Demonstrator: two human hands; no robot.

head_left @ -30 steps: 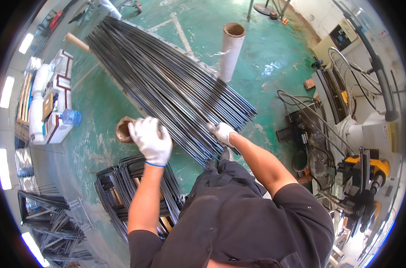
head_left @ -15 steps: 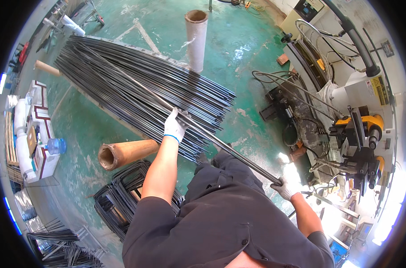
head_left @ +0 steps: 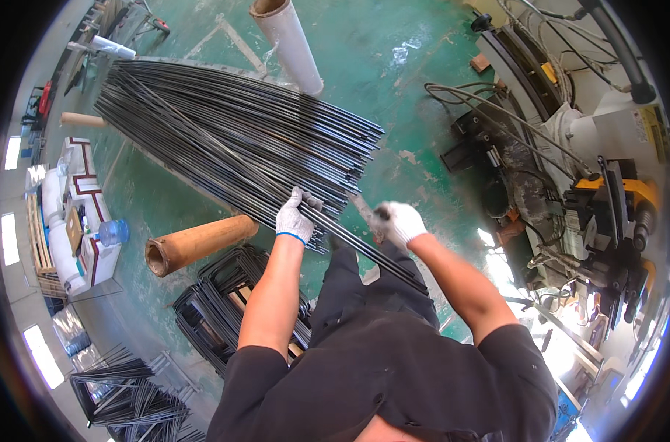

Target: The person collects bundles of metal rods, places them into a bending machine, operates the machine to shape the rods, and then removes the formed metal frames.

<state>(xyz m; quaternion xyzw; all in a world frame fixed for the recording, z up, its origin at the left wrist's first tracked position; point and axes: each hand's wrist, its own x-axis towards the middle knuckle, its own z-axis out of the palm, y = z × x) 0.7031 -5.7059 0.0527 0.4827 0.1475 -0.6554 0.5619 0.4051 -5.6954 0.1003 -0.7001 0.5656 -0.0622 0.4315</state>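
Note:
In a white glove, my left hand (head_left: 294,219) is closed around a few long dark metal rods (head_left: 375,255). The rods run slantwise, with their near ends over my legs and their far part along the pile. My right hand (head_left: 405,225), also gloved, is off the rods, a little beyond them and to the right of my left hand. Motion blurs its fingers, so I cannot tell whether they are closed or hold anything. A wide pile of similar rods (head_left: 224,121) lies fanned out low over the green floor, its nearer ends uneven.
A brown cardboard tube (head_left: 202,244) lies at the left, beside stacked dark metal frames (head_left: 228,302). Beyond the pile stands a white-wrapped tube (head_left: 291,48). Machinery with yellow parts (head_left: 641,195) and looping hoses (head_left: 460,92) is at the right. Far left are boxes and a water bottle (head_left: 114,232).
My right hand has let go of the rods' near ends and moved left and farther away. The held rods have shifted forward and left, with my left hand still around them.

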